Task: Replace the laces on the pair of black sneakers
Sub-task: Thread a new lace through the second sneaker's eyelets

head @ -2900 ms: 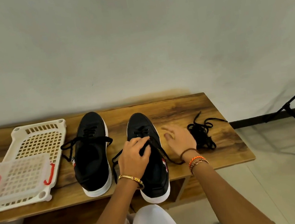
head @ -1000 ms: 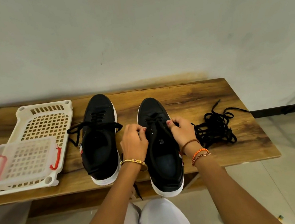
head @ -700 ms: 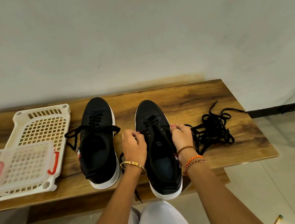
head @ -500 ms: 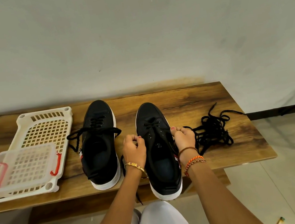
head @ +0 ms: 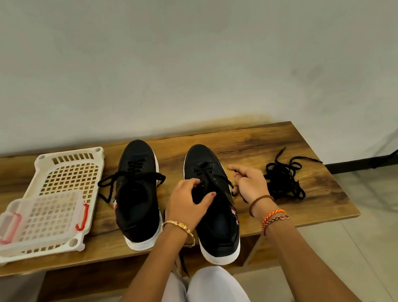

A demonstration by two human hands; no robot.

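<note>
Left hand (head: pixel 189 202) grips the right sneaker (head: pixel 212 200); right hand (head: pixel 249 182) pinches its lace (head: pixel 225 181); a hard tug could likely tip the sneaker off the bench (head: pixel 291 214).

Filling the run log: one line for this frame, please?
phase: lacing right black sneaker | left hand: grips its tongue area | right hand: pinches black lace end | spare black laces: heaped on wooden bench
</note>
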